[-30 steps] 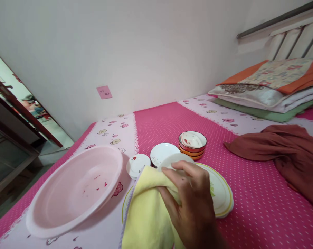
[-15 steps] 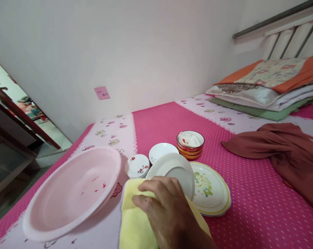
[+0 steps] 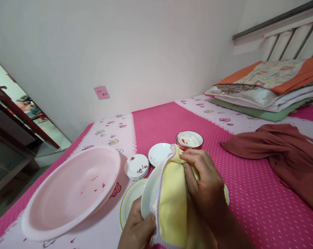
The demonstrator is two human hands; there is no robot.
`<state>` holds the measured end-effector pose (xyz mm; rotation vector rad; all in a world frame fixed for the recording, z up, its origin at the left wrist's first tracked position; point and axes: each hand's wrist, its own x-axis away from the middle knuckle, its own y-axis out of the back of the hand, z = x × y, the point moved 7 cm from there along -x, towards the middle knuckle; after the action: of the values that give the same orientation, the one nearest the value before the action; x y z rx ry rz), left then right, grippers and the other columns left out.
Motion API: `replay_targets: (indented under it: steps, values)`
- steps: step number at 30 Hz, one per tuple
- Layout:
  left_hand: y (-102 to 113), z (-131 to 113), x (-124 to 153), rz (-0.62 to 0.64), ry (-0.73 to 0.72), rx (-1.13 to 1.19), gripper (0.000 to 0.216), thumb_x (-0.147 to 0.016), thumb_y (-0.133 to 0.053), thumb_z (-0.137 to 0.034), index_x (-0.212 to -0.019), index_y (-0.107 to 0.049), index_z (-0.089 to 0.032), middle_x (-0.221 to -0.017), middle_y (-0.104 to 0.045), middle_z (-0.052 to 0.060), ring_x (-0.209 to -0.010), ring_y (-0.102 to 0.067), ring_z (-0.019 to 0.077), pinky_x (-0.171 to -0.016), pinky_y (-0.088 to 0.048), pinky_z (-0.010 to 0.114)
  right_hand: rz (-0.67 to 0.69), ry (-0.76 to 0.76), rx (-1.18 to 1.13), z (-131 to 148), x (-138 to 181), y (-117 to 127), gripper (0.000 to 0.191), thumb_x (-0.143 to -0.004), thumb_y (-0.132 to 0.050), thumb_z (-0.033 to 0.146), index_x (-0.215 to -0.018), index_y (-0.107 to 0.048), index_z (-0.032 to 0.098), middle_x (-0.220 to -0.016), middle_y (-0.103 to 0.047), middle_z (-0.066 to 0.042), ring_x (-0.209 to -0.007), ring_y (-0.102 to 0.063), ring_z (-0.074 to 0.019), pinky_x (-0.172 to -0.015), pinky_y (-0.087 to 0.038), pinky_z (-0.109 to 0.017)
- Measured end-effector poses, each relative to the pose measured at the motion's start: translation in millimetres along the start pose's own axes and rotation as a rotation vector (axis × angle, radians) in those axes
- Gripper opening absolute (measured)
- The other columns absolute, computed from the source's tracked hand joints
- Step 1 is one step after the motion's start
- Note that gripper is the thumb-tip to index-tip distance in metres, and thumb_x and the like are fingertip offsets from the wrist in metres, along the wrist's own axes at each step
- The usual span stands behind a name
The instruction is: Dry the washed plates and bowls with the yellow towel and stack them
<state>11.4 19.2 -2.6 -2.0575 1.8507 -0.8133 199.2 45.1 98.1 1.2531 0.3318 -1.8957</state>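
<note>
My left hand (image 3: 137, 228) grips the lower rim of a white plate (image 3: 148, 192), holding it tilted up above the bed. My right hand (image 3: 201, 186) is closed on a yellow cloth (image 3: 172, 204) and presses it against the plate's face. Under them lies a yellow-rimmed plate (image 3: 127, 200). Just beyond are a small stack of flowered saucers (image 3: 137, 166), a white dish (image 3: 159, 153) and stacked red and orange bowls (image 3: 189, 139), partly hidden by the cloth.
A big pink basin (image 3: 70, 192) sits at the left on the pink dotted bedsheet (image 3: 167, 121). A brown garment (image 3: 281, 152) lies at the right. Folded bedding (image 3: 267, 90) is stacked by the headboard. The wall runs along the far side.
The white plate has been turned and raised, my left hand now shows gripping its rim, and my right hand has moved the cloth up across the plate's face.
</note>
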Motion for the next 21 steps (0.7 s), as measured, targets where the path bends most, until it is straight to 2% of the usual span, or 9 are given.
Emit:
replay_targets:
  steps: [3,6,10,14,18,21]
  values:
    - [-3,-8,-3,0.004,-0.002,0.072,0.058,-0.06,-0.097,-0.026,-0.114,-0.078,-0.019,-0.102,-0.082,0.014,-0.105,-0.075,0.0406,-0.088,-0.061,0.046,-0.015,-0.016,-0.009,-8,2,-1,0.02,-0.1,-0.051,0.007,-0.109,-0.062,0.021,-0.107,-0.064,-0.005,-0.105,-0.064,-0.0193,-0.092,-0.052,-0.035]
    - [-2,-19,-4,-0.023,-0.045,0.082,0.072,-0.06,-0.096,-0.023,-0.128,-0.073,-0.019,-0.106,-0.082,0.014,-0.109,-0.075,0.0404,-0.095,-0.06,0.047,-0.007,-0.036,0.005,-14,5,-6,0.021,-0.1,-0.05,0.007,-0.111,-0.062,0.021,-0.107,-0.065,-0.007,-0.105,-0.064,-0.0212,-0.092,-0.054,-0.037]
    - [6,-25,-7,-0.125,-0.091,0.126,0.088,-0.061,-0.096,-0.021,-0.142,-0.064,-0.021,-0.11,-0.082,0.013,-0.106,-0.076,0.0383,-0.097,-0.061,0.046,-0.003,-0.047,0.041,-17,11,-13,0.023,-0.097,-0.051,0.006,-0.112,-0.061,0.02,-0.105,-0.065,-0.008,-0.103,-0.065,-0.0223,-0.09,-0.055,-0.038]
    - [13,-29,-11,-0.185,-0.176,0.162,0.079,-0.067,-0.093,-0.022,-0.141,-0.066,-0.024,-0.106,-0.083,0.008,-0.106,-0.077,0.0342,-0.097,-0.062,0.04,0.041,-0.075,0.05,-21,17,-25,0.022,-0.096,-0.052,0.008,-0.113,-0.061,0.02,-0.104,-0.066,-0.009,-0.102,-0.066,-0.024,-0.088,-0.056,-0.04]
    - [21,-25,-14,-0.195,-0.139,0.171,0.063,-0.069,-0.092,-0.023,-0.13,-0.074,-0.024,-0.086,-0.082,0.002,-0.09,-0.079,0.0266,-0.096,-0.061,0.036,0.007,-0.134,0.005,-24,21,-26,0.022,-0.096,-0.051,0.01,-0.113,-0.061,0.02,-0.106,-0.067,-0.009,-0.104,-0.066,-0.0243,-0.09,-0.057,-0.041]
    - [23,-22,-14,-0.197,-0.097,0.182,0.06,-0.07,-0.093,-0.029,-0.127,-0.075,-0.024,-0.096,-0.083,0.004,-0.094,-0.079,0.0265,-0.097,-0.061,0.035,-0.037,-0.17,-0.029,-23,19,-20,0.021,-0.099,-0.051,0.012,-0.114,-0.063,0.022,-0.11,-0.068,-0.008,-0.107,-0.066,-0.0241,-0.093,-0.056,-0.042]
